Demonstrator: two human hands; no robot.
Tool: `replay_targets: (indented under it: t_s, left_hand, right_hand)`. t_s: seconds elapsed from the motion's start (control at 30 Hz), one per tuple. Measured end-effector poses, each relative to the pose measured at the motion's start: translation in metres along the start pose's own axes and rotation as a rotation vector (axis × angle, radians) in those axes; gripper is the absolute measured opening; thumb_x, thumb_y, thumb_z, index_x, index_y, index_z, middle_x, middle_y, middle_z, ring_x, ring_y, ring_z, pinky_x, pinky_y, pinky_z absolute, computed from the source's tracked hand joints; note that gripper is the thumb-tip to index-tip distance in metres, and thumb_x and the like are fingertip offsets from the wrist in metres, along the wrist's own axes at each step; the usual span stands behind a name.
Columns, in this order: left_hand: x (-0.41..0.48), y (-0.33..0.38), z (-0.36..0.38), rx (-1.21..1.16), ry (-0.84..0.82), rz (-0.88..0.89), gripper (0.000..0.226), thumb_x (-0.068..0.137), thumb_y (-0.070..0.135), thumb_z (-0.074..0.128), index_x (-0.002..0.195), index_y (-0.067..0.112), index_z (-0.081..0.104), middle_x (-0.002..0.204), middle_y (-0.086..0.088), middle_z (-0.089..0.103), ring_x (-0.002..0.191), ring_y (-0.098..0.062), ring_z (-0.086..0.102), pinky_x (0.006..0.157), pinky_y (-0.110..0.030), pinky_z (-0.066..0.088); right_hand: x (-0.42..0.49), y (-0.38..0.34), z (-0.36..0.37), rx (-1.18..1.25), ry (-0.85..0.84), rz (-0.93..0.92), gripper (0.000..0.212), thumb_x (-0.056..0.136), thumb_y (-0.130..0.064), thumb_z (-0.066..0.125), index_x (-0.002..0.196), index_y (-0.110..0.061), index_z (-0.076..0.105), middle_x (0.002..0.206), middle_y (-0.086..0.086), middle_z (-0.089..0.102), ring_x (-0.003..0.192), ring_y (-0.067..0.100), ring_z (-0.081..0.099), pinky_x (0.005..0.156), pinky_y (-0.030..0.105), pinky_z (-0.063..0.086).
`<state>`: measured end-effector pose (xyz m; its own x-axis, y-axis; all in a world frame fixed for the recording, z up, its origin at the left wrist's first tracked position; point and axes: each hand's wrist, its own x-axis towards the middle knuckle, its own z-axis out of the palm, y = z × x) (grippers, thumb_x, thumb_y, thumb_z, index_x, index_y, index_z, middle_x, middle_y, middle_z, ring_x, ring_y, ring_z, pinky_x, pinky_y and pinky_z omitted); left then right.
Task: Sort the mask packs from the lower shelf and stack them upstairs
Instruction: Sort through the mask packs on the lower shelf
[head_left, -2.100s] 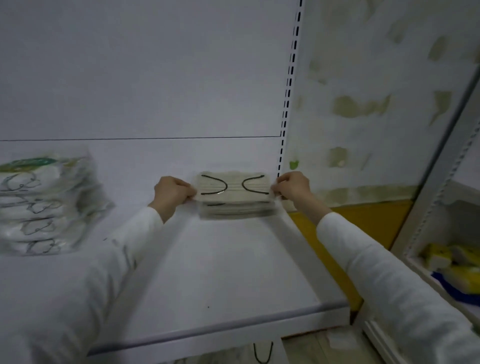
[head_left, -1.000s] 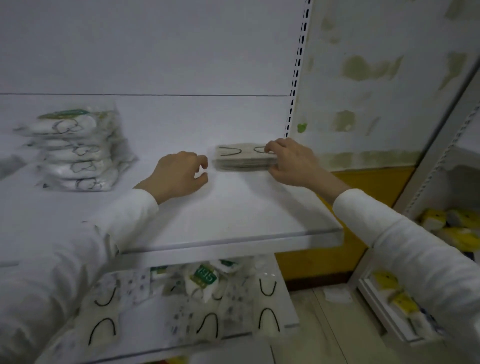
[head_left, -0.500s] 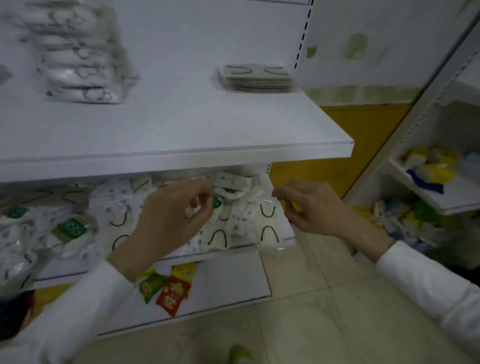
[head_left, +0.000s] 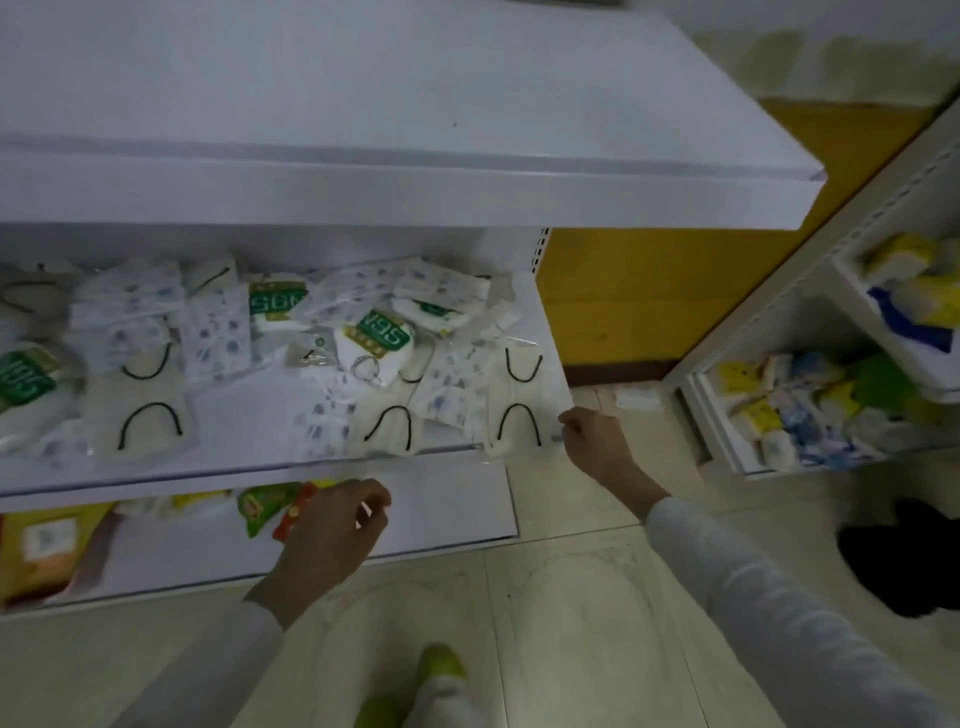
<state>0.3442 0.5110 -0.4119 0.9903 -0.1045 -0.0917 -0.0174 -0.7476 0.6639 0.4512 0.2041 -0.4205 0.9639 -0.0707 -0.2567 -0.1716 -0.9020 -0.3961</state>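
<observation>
Several mask packs lie jumbled on the lower shelf (head_left: 156, 473): clear packs with black ear loops, blue-printed white packs (head_left: 218, 327) and green N95 packs (head_left: 376, 343). My right hand (head_left: 595, 441) pinches the right edge of the rightmost black-loop pack (head_left: 519, 405) at the shelf's front right corner. My left hand (head_left: 335, 525) hovers in front of and below the shelf edge, fingers loosely curled, holding nothing. The white upper shelf (head_left: 467, 197) juts out above; its stacks are out of view.
Snack packets (head_left: 265, 506) and an orange box (head_left: 47, 545) sit on the bottom shelf. A second rack (head_left: 810, 410) with yellow and blue packs stands at the right. A dark object (head_left: 904, 561) lies on the tiled floor. My green shoe (head_left: 436, 670) is below.
Both hands left the beige mask stack on the upper shelf and dropped to the lower shelf as my view tilted down. My right hand has taken hold of a black-loop pack's edge.
</observation>
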Motion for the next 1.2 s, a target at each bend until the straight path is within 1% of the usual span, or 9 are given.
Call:
replay_targets:
  t_s: [0.23,0.33,0.4,0.47,0.67,0.83,1.03,1.13,1.2]
  left_hand:
    - [-0.001,0.007,0.035,-0.057,-0.023,0.007,0.017,0.08,0.001,0.066,0.084,0.017,0.067,0.074,0.011,0.061,0.088,0.001,0.055,0.059,-0.022,0.05]
    - [-0.001,0.003,0.037,-0.047,-0.033,0.013,0.016,0.081,0.002,0.065,0.085,0.017,0.067,0.078,0.007,0.065,0.089,0.001,0.055,0.058,-0.011,0.045]
    - [0.0,0.001,0.036,-0.046,-0.04,-0.015,0.016,0.082,0.003,0.065,0.085,0.018,0.067,0.079,0.007,0.065,0.087,0.001,0.056,0.059,-0.008,0.044]
    - [0.001,0.001,0.036,-0.052,-0.042,-0.046,0.014,0.084,0.004,0.064,0.086,0.018,0.067,0.079,0.01,0.064,0.078,-0.003,0.059,0.059,-0.007,0.044]
    - [0.013,0.007,0.04,-0.16,-0.057,-0.08,0.019,0.086,0.004,0.062,0.083,0.023,0.065,0.076,0.021,0.062,0.088,0.0,0.057,0.063,-0.009,0.046]
    - [0.03,0.026,0.044,-0.457,-0.077,-0.234,0.021,0.093,0.007,0.054,0.083,0.022,0.065,0.082,0.006,0.069,0.076,-0.009,0.064,0.062,-0.015,0.051]
    - [0.058,0.048,0.031,-1.225,-0.122,-0.644,0.022,0.091,0.031,0.055,0.104,0.015,0.062,0.103,-0.008,0.067,0.095,-0.025,0.063,0.088,-0.044,0.049]
    - [0.051,0.038,0.023,-1.314,-0.007,-0.663,0.041,0.07,0.03,0.076,0.108,0.016,0.065,0.102,-0.005,0.071,0.096,-0.025,0.066,0.089,-0.043,0.05]
    - [0.04,0.024,0.015,-1.179,0.125,-0.612,0.033,0.077,0.017,0.073,0.11,0.018,0.065,0.099,0.001,0.073,0.093,-0.017,0.068,0.083,-0.035,0.053]
  right_hand:
    - [0.027,-0.014,0.042,0.627,-0.014,0.571,0.052,0.09,-0.027,0.06,0.129,0.0,0.037,0.118,0.019,0.055,0.082,0.032,0.066,0.066,0.04,0.058]
    - [0.032,-0.014,0.043,0.749,-0.008,0.618,0.044,0.083,-0.02,0.069,0.115,0.005,0.051,0.1,0.015,0.057,0.063,0.022,0.058,0.072,0.039,0.057]
    - [0.033,-0.014,0.038,0.808,-0.055,0.613,0.018,0.082,-0.015,0.069,0.082,-0.001,0.057,0.079,0.012,0.056,0.061,0.022,0.05,0.058,0.031,0.049]
    - [0.031,-0.012,0.032,0.798,-0.071,0.591,0.022,0.086,-0.01,0.065,0.068,-0.009,0.052,0.072,0.01,0.052,0.059,0.02,0.045,0.052,0.028,0.038]
    - [0.019,0.002,0.018,0.527,0.22,0.325,0.014,0.092,-0.012,0.049,0.08,-0.01,0.055,0.071,0.006,0.055,0.069,0.023,0.049,0.062,0.03,0.04]
    - [-0.005,-0.004,0.007,0.823,0.343,0.153,0.03,0.094,-0.01,0.049,0.066,-0.021,0.043,0.06,-0.002,0.041,0.061,0.016,0.038,0.059,0.029,0.033]
    - [-0.056,-0.056,0.019,1.114,0.038,-0.009,0.027,0.095,-0.004,0.052,0.07,-0.014,0.045,0.058,-0.009,0.04,0.054,0.008,0.037,0.048,0.02,0.036]
    - [-0.074,-0.084,0.047,1.051,-0.14,-0.047,0.021,0.095,-0.007,0.055,0.076,-0.016,0.051,0.053,-0.015,0.044,0.05,0.002,0.041,0.049,0.018,0.038]
    - [-0.079,-0.101,0.061,0.956,-0.237,-0.055,0.012,0.093,-0.014,0.059,0.081,-0.018,0.059,0.055,-0.016,0.052,0.051,-0.002,0.046,0.053,0.015,0.042]
